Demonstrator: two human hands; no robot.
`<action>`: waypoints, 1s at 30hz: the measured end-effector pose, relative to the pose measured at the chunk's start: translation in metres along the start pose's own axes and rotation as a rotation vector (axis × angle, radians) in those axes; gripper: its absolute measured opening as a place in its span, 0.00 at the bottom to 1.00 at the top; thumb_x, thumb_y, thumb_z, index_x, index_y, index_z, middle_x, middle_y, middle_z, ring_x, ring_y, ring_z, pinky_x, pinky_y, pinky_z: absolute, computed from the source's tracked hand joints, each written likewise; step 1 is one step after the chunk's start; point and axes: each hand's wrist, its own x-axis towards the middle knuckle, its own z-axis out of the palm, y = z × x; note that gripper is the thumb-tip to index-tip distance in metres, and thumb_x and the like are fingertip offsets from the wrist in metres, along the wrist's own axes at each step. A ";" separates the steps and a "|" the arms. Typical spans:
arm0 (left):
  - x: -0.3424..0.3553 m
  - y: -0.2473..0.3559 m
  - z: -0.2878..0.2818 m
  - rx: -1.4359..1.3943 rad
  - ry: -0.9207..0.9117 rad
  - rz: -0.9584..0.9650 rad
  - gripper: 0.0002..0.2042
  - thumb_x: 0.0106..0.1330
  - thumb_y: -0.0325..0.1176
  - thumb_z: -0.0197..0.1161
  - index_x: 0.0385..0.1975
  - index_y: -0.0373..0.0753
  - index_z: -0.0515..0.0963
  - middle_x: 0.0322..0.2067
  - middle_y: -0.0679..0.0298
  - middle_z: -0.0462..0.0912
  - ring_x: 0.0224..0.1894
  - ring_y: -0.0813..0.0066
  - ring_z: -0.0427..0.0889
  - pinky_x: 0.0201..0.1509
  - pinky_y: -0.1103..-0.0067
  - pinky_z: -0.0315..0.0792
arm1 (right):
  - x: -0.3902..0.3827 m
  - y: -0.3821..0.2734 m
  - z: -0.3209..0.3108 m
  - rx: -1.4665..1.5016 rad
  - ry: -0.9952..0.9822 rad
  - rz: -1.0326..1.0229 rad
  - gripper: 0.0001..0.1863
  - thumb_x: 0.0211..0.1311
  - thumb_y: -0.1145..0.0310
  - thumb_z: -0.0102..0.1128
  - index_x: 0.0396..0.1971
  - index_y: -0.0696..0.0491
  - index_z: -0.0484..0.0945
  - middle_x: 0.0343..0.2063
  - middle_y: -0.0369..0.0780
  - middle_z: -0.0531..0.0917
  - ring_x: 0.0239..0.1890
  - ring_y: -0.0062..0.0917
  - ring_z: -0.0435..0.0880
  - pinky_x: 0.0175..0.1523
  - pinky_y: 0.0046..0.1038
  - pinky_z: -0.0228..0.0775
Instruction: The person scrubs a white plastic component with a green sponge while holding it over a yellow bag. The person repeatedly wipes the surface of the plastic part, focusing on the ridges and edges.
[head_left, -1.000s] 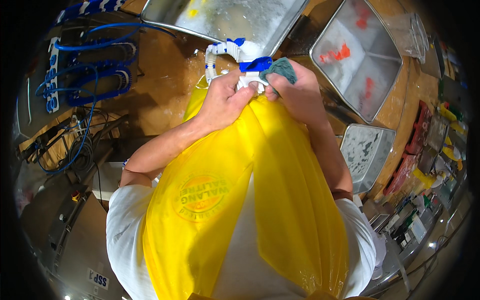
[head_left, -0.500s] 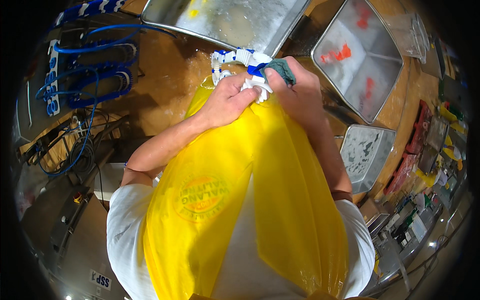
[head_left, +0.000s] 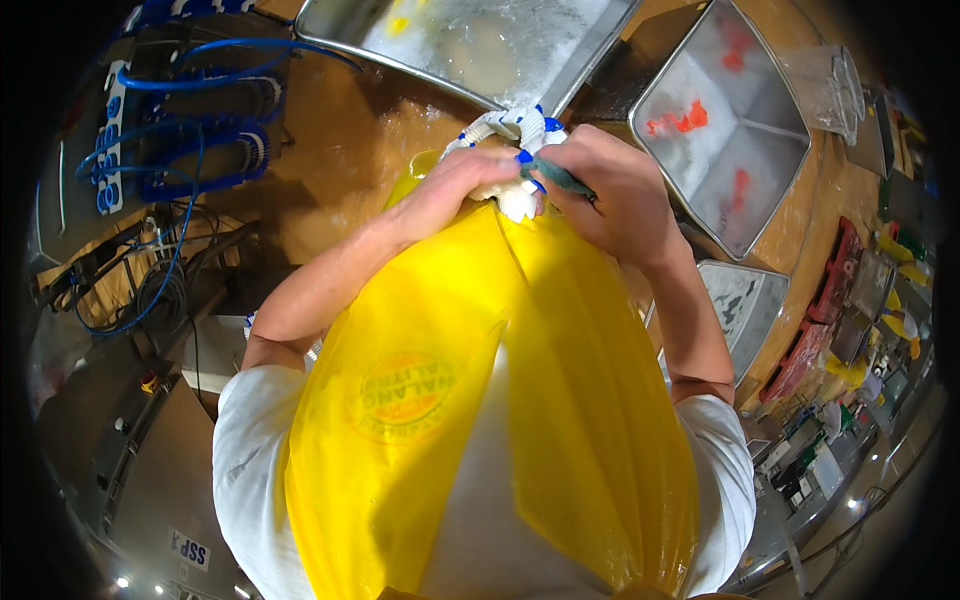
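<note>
At the top of my yellow plastic apron [head_left: 500,290], my left hand [head_left: 460,182] is closed on a white-and-blue segmented plastic piece [head_left: 518,203]. Its jointed, hose-like length [head_left: 500,125] arches up behind my fingers toward the rim of a large steel tub [head_left: 450,45] holding cloudy, foamy liquid. My right hand [head_left: 610,190] is closed on a dark green pad [head_left: 562,180] against the piece, beside blue tabs. My fingers hide much of both pad and piece.
A deep steel bin [head_left: 760,150] with foam and red patches, a shallower tray [head_left: 735,300] and clear containers [head_left: 820,90] sit at right, red trays [head_left: 830,280] farther out. Left are blue hoses [head_left: 200,50], blue-and-white track pieces [head_left: 205,160] and black cables [head_left: 160,300].
The jointed piece has shifted right and now arches higher in the middle. My right hand has turned over the pad, hiding more of it and the blue part; my left hand has closed in beside it.
</note>
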 end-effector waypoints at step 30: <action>-0.001 -0.006 0.018 0.526 0.000 0.161 0.10 0.71 0.29 0.58 0.44 0.34 0.84 0.38 0.65 0.90 0.42 0.77 0.85 0.51 0.76 0.77 | 0.009 0.003 0.013 -0.180 0.106 0.062 0.09 0.60 0.68 0.75 0.30 0.54 0.83 0.26 0.41 0.82 0.28 0.41 0.82 0.33 0.37 0.75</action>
